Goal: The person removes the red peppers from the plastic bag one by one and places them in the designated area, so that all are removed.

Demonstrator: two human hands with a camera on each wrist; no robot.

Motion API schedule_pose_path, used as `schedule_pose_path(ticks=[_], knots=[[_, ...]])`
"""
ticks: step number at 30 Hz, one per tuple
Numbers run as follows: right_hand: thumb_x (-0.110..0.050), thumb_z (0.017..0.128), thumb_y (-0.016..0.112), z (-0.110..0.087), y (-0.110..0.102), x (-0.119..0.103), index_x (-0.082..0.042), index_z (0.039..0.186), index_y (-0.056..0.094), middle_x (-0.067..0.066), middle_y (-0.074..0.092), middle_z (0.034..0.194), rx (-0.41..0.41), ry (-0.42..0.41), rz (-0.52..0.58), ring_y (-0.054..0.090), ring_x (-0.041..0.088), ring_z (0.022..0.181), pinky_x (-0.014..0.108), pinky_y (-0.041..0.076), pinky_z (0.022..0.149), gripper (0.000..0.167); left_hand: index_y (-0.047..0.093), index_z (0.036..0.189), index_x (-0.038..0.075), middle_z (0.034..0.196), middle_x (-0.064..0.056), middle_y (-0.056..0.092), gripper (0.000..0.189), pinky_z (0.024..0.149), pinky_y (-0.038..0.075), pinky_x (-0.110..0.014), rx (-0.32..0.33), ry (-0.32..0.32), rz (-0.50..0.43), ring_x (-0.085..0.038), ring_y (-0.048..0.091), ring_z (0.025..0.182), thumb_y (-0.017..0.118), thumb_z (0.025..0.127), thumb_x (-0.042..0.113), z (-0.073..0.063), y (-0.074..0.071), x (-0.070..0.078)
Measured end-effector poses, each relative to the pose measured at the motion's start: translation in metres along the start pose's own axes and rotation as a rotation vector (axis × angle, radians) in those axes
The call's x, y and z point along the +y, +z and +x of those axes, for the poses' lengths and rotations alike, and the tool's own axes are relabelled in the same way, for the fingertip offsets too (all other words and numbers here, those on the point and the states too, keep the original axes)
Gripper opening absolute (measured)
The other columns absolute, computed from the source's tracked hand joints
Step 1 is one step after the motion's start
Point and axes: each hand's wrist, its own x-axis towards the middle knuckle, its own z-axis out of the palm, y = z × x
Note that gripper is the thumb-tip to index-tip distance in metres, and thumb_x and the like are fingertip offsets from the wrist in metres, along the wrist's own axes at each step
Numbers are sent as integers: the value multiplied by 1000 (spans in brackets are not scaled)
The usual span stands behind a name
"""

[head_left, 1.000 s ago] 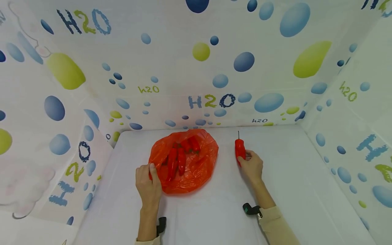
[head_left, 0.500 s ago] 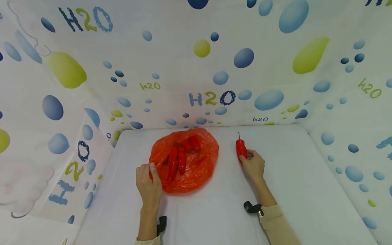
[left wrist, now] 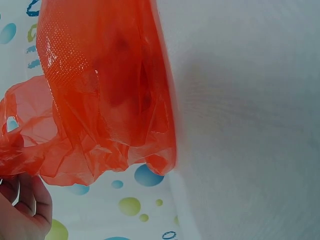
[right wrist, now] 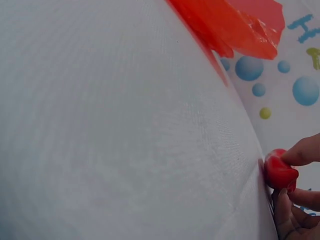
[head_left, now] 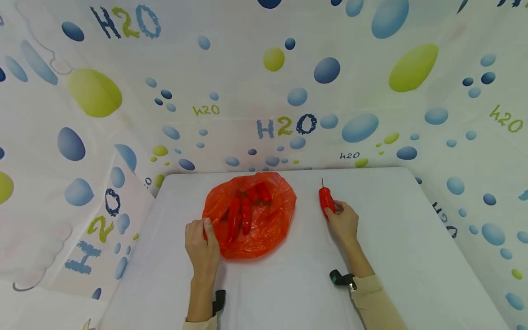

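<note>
Red pepper (head_left: 326, 198) at 3 o'clock of the red bag (head_left: 268, 236), pinched near its 6 o'clock end by the right hand (head_left: 345, 223); probably light, firm and slick, best gripped mid-body, while the left hand (head_left: 202, 245) pinches the bag's 8 o'clock edge.

Over the last second I saw the right hand (head_left: 344, 223) shift slightly toward the right edge of the surface (head_left: 416, 261), and the red pepper (head_left: 326, 198) it gripped leaned a little more, its lower end swung that way. I watched the prints (head_left: 360, 128) on the back wall (head_left: 243, 59) climb away from the far edge. On the right wall (head_left: 486, 169), the green lettering (head_left: 506, 119) slid farther from the far right corner, and dark lettering (head_left: 439, 212) appeared beside the right edge.
</note>
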Motion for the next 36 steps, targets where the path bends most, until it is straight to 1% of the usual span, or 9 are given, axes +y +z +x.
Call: schedule_pose_path(ticks=[5,11,17,19,22,25,30,33,36], knots=[[-20,97,66,-1,0,2,2,133,65,21,70,121,-3,18,-4,68,34,107,47,54,88,43,63,89,-3,79,-16,56,18,71,35,-33,-4,0,0,-29,48,80,59,104,7,-1,-1,2],[-22,98,66,-4,-4,0,2,135,63,22,68,121,-6,19,-9,66,37,108,52,54,89,44,63,89,-3,78,-15,55,18,71,35,-33,-5,-3,6,-29,47,79,59,104,7,-2,-3,3],[-23,96,68,-8,-10,-10,3,133,64,23,59,125,36,7,-20,62,36,107,50,49,87,46,63,90,-2,80,-15,57,19,72,36,-33,-12,-13,6,-28,48,81,59,105,8,-2,-5,6],[-23,96,68,-10,-12,-14,3,133,64,24,57,127,50,0,-27,61,36,107,49,48,86,46,63,90,-2,80,-15,57,19,72,36,-33,-13,-14,7,-28,48,81,59,105,8,-2,-6,7],[-23,96,68,-13,-15,-18,2,133,64,25,55,129,59,-20,-28,61,37,107,49,50,85,45,63,89,-2,80,-15,56,19,72,36,-32,-17,-14,12,-28,48,80,59,105,8,-2,-6,8],[-22,95,70,-13,-14,-21,2,131,66,26,56,128,72,-54,-10,61,38,106,48,50,83,43,62,89,-2,79,-14,56,19,71,36,-32,-18,-17,15,-28,47,79,59,105,8,-3,-7,8],[-23,94,74,-12,-10,-28,1,129,67,23,58,126,69,-88,18,62,35,103,43,50,80,43,62,88,-2,78,-14,56,20,70,35,-31,-17,-16,16,-27,46,78,59,105,8,-3,-7,7],[-25,94,75,-15,-8,-38,1,130,67,23,58,126,63,-94,31,61,35,105,46,53,83,44,63,89,-2,78,-14,55,19,71,35,-31,-18,-15,10,-27,47,79,59,105,8,-3,-6,8],[-26,94,75,-19,-6,-48,0,130,67,23,58,129,57,-107,28,59,37,113,53,54,91,45,63,89,-2,79,-14,56,18,71,36,-31,-13,-15,6,-27,47,79,59,105,7,-3,-6,8]])
